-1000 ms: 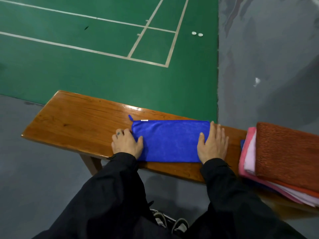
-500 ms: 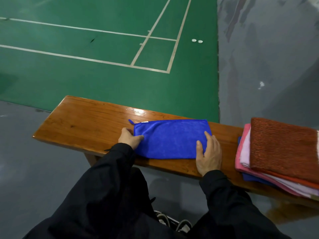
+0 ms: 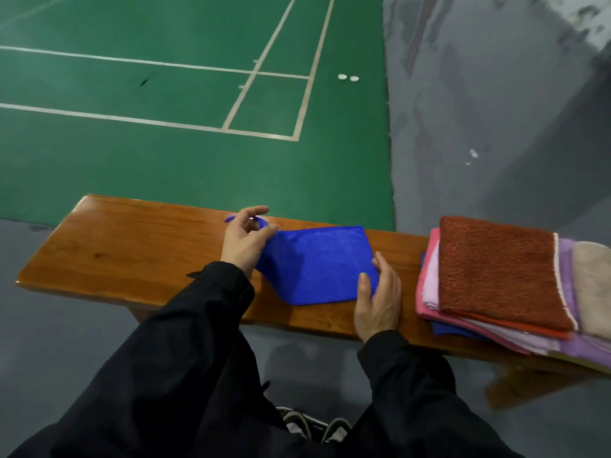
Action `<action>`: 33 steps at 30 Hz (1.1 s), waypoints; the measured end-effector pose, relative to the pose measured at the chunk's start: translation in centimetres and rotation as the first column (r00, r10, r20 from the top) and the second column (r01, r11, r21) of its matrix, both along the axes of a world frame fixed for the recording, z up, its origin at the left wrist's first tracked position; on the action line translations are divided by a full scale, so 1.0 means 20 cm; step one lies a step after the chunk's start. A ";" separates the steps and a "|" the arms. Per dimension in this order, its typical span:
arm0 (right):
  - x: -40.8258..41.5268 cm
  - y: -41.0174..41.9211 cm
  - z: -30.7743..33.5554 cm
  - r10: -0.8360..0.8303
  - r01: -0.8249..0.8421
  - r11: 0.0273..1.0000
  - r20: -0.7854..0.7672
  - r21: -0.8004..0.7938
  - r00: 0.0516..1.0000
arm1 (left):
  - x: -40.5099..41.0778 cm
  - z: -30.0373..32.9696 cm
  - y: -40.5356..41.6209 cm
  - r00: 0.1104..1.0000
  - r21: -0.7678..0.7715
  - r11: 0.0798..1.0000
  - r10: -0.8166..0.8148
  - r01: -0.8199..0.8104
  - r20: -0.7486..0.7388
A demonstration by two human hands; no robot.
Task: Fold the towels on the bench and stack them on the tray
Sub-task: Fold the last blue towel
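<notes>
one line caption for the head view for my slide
Left hand lifts one end of a blue towel on the bench.

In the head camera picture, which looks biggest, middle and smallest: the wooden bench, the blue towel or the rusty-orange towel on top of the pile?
1. wooden bench
2. rusty-orange towel
3. blue towel, only slightly smaller; its left end is lifted, so the ranking is unsure.

One bench (image 3: 132, 252), two hands, one blue towel (image 3: 317, 266).
</notes>
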State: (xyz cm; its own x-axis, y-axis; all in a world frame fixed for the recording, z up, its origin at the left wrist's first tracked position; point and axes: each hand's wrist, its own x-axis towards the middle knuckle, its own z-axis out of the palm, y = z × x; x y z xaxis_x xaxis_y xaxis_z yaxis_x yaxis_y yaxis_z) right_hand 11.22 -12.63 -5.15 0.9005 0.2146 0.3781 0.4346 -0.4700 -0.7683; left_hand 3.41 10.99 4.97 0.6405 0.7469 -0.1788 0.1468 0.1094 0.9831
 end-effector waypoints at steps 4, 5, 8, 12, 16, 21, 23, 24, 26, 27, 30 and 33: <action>0.01 -0.01 0.02 -0.014 0.017 0.998 -0.055 0.057 0.998 | 0.23 0.02 -0.19 0.984 0.239 0.958 -0.130 0.157 -0.123; 0.01 -0.01 0.02 -0.010 0.013 0.998 -0.056 0.063 0.998 | 0.28 0.00 -0.24 0.976 0.264 0.945 -0.156 0.191 -0.150; 0.01 -0.01 0.01 -0.011 0.016 0.997 -0.060 0.080 0.998 | 0.42 -0.05 -0.38 0.948 0.325 0.899 -0.226 0.292 -0.226; 0.02 -0.02 0.00 -0.024 0.032 0.995 -0.083 0.090 0.996 | 0.52 -0.12 -0.56 0.899 0.370 0.837 -0.286 0.402 -0.331; 0.03 -0.03 0.00 -0.033 0.040 0.992 -0.066 0.117 0.997 | 0.54 -0.15 -0.67 0.814 0.259 0.797 -0.432 0.546 -0.388; 0.04 -0.02 -0.02 -0.073 0.073 0.995 0.001 0.069 0.997 | 0.37 -0.21 -0.59 0.942 0.414 0.852 -0.240 0.320 -0.235; 0.05 0.00 -0.05 -0.079 0.082 0.995 0.058 -0.056 0.995 | 0.25 -0.26 -0.53 0.947 0.536 0.812 -0.063 0.233 -0.316; 0.06 0.01 -0.06 -0.079 0.087 0.988 0.068 -0.130 0.995 | 0.19 -0.28 -0.51 0.925 0.550 0.806 0.009 0.219 -0.381; 0.06 0.03 -0.08 -0.082 0.090 0.960 0.040 -0.266 0.996 | 0.12 -0.31 -0.49 0.884 0.456 0.868 0.048 0.193 -0.466; 0.06 0.04 -0.08 -0.086 0.090 0.941 0.028 -0.325 0.996 | 0.11 -0.31 -0.48 0.886 0.384 0.908 0.033 0.166 -0.462; 0.04 0.05 -0.06 -0.070 0.067 0.906 0.007 -0.419 0.998 | 0.17 -0.28 -0.49 0.915 0.103 0.995 0.026 0.017 -0.403; 0.06 0.04 -0.02 -0.017 -0.055 0.930 -0.192 -0.364 0.981 | 0.24 -0.26 -0.50 0.946 -0.268 0.960 -0.015 -0.076 -0.323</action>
